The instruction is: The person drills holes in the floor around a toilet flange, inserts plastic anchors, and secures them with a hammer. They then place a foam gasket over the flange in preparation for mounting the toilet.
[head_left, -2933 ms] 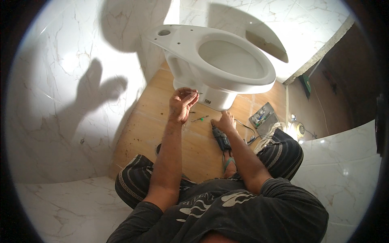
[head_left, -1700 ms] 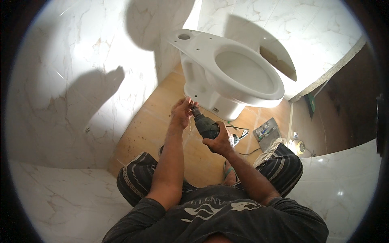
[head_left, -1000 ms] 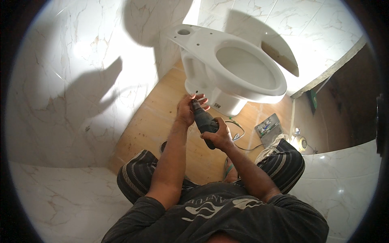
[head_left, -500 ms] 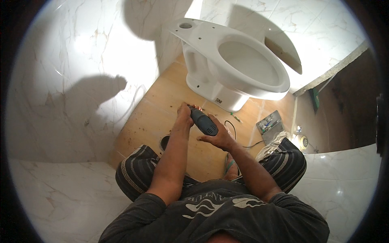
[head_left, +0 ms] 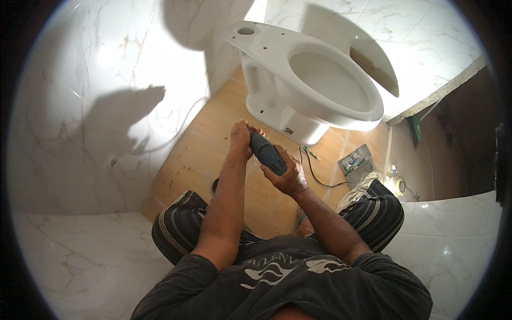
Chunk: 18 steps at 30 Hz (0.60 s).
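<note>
That left head-worn fisheye there peers steeply down, close over the person's T-shirt [head_left: 341,288], toward the power drill [head_left: 268,153] and, farther off, the toilet bowl [head_left: 314,88].

**Attire Check: Wearer's Upper Body and Legs**

Charcoal-grey fabric T-shirt [head_left: 341,288]: sleeves end near the elbows; chest bears a pale wave-shaped print [head_left: 269,275] with faint lettering above. Black loose-fitting lower garment [head_left: 173,226]: lengthwise pale stripes, including narrow patterned bands, visible at both knees. Left hand [head_left: 241,138] and right hand [head_left: 288,177]: bare, fingers included; forearms [head_left: 226,197] likewise.
</note>
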Motion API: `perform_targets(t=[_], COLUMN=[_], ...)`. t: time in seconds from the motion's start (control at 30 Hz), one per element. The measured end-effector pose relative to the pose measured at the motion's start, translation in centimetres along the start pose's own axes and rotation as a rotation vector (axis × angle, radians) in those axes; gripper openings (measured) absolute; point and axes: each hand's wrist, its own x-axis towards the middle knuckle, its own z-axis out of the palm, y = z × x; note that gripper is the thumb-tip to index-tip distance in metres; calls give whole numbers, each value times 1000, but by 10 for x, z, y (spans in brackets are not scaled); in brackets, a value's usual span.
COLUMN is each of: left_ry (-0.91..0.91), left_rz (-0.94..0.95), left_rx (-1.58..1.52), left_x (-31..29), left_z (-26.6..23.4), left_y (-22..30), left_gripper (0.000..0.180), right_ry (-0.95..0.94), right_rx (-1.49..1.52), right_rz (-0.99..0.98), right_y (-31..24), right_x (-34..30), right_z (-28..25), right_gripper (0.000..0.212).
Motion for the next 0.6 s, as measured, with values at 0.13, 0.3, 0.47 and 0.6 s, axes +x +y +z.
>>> perform_targets(t=[0.13, 0.3, 0.47, 0.6], left_ry=[5, -39, -56, -8], left_rz=[-69, -40, -5, -48], left_rx=[-50, -81, -39, -57], left_x=[5, 7, 2, 2], left_z=[-5, -7, -2, 0], left_y=[-1, -3, -6, -4], left_gripper=[13, 14, 14, 15], right_ry=[-53, 7, 5, -8], right_rx=[-28, -8, -27, -62], right_rz=[21, -27, -15, -8], right_y=[-1, -6, -5, 0], right_x=[1, 1, 0, -1], right_z=[-1, -2, -6, -4], right_gripper=[78, 68, 68, 72])
